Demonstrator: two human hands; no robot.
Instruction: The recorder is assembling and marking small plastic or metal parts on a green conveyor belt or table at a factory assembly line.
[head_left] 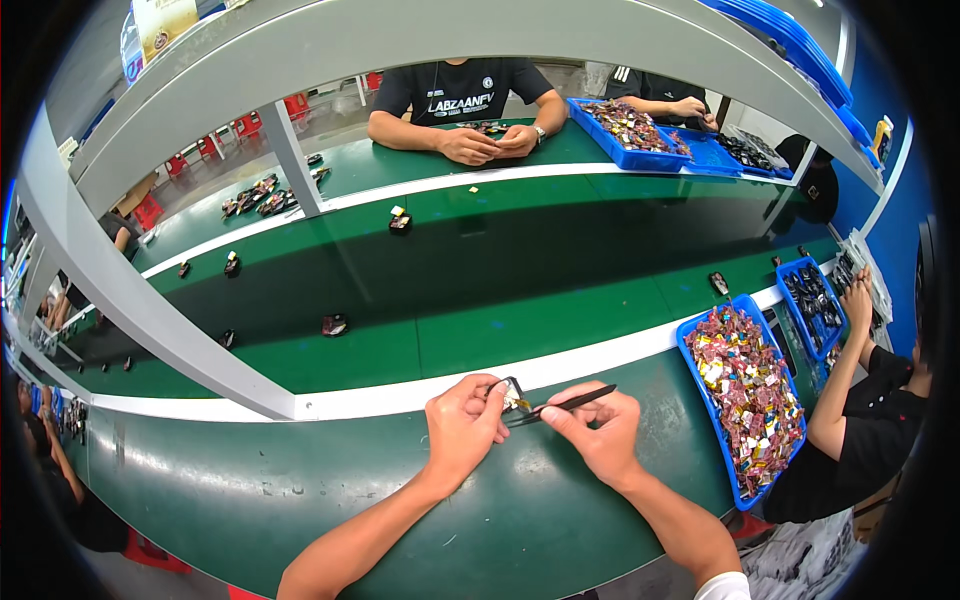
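My left hand (460, 425) is closed on a small black casing (515, 390) that has a pale white part inside. It is held just above the near green worktop, by the white rail. In my right hand (603, 432) is a pair of black tweezers (583, 398), gripped between thumb and fingers. Their tips point left and reach the lower right side of the casing, next to a yellowish strip. My left fingers cover part of the casing, so its exact kind cannot be made out.
A blue tray (742, 490) heaped with small reddish and white parts stands right of my right arm. Beyond the white rail (380, 405), a green conveyor belt (500, 330) carries scattered black casings. A grey post (150, 290) slants at left. Co-workers sit opposite and at right.
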